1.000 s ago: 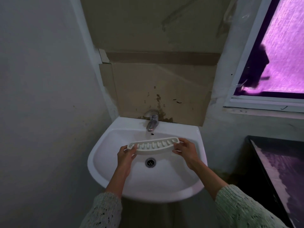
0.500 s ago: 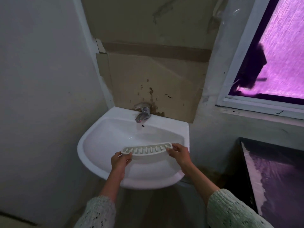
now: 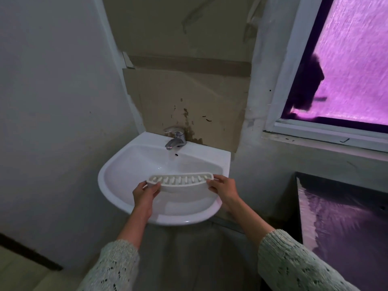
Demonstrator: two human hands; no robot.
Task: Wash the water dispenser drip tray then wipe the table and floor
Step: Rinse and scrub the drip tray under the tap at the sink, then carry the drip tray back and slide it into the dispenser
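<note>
At the bottom of the frame my two knitted sleeves (image 3: 294, 261) came in from the lower corners, and my bare forearms reached up toward the middle. My left hand (image 3: 144, 195) was closed around the left end of the drip tray (image 3: 180, 181), thumb on top and fingers curled beneath. My right hand (image 3: 223, 189) gripped the right end in the same way, fingertips pressed along its front edge. The tray was a long, pale, curved piece with a row of slots along its top, and I held it level between both hands, just above the front half of the sink (image 3: 117, 198). It hung in the air over the basin and touched nothing but my hands.

Behind the tray, the white sink bowl curved up to the tap (image 3: 175, 139), which stood at the back rim in the centre of the frame, well apart from the tray. Above the tap a brown board (image 3: 189, 97) with dark stains covered the wall. In the upper right of the frame was a window (image 3: 352, 59) glowing purple, and below it, at the right edge, a dark shiny surface (image 3: 344, 219). A plain grey wall (image 3: 52, 101) filled the left side.
</note>
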